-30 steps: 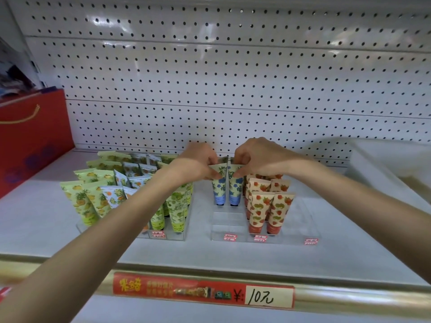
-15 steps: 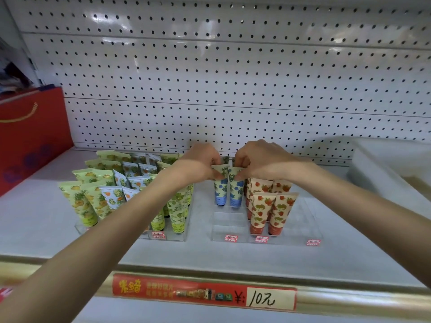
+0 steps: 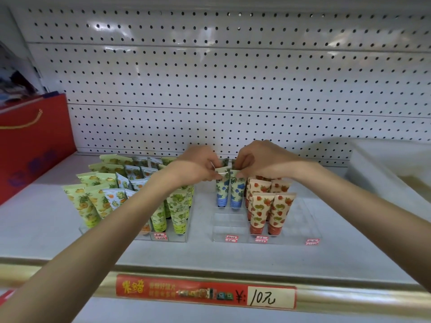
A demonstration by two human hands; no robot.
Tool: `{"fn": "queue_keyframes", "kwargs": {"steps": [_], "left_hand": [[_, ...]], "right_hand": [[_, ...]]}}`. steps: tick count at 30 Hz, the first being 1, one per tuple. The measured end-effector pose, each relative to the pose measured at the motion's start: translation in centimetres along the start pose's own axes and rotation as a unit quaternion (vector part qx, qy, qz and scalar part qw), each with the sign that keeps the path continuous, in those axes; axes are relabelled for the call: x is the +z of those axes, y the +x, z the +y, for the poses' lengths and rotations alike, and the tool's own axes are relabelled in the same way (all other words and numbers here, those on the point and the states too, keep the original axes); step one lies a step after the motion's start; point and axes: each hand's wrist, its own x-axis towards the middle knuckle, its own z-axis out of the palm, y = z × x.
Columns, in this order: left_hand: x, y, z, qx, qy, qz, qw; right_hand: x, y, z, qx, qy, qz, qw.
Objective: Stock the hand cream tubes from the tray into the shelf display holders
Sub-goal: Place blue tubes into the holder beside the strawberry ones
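Two hand cream tubes with a pattern of blue flowers and dark leaves on a pale ground stand side by side, cap down, with their blue caps at the bottom and the flat crimped ends at the top. The left hand (image 3: 198,167) pinches the top edge of the left blue-flower tube (image 3: 222,191) between thumb and fingers, and the right hand (image 3: 263,159) pinches in the same way the top edge of the right blue-flower tube (image 3: 237,193). The two hands are very near to each other, almost touching. Both tubes stand in the left column of a clear acrylic holder (image 3: 300,226), and behind them the top of one more tube of the same pattern is partly visible. Just beside them on the right stand the strawberry tubes (image 3: 268,210), cream coloured with red caps. A second clear holder (image 3: 185,238) to the left carries green fruit tubes (image 3: 179,206), pineapple tubes (image 3: 85,205) and some pale tubes with orange fruit. Small red price tags (image 3: 231,238) are on the front of the holders. All this stands on a pale grey shelf (image 3: 233,255) with a white pegboard wall (image 3: 210,78) behind. A white tray (image 3: 373,176) is at the right of the shelf, and a red gift bag (image 3: 35,141) with a golden cord is at the left. The front rail of the shelf has a red price label (image 3: 205,291) with "10" written by hand.
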Motion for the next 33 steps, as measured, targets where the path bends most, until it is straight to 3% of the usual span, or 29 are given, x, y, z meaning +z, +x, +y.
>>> {"fn": "queue_keyframes", "kwargs": {"steps": [9, 14, 20, 27, 33], "left_hand": [[-1.6, -1.7, -0.4, 0.003, -0.039, 0.061, 0.997], [-2.2, -3.7, 0.2, 0.048, -0.045, 0.167, 0.984], [-1.7, -6.3, 1.8, 0.1, 0.138, 0.262, 0.95], [0.4, -7.2, 2.7, 0.107, 0.25, 0.269, 0.924], [2.3, -7.7, 5.3, 0.09, 0.291, 0.232, 0.924]], "right_hand": [[-1.8, -1.4, -0.1, -0.014, 0.038, 0.083, 0.996], [-2.4, -3.1, -0.5, -0.026, 0.039, 0.189, 0.981], [-1.8, -6.1, 0.2, 0.006, -0.07, 0.238, 0.969], [-0.7, -11.5, 1.6, 0.069, -0.201, 0.261, 0.942], [-0.2, -15.0, 4.1, 0.125, -0.255, 0.246, 0.927]]}}
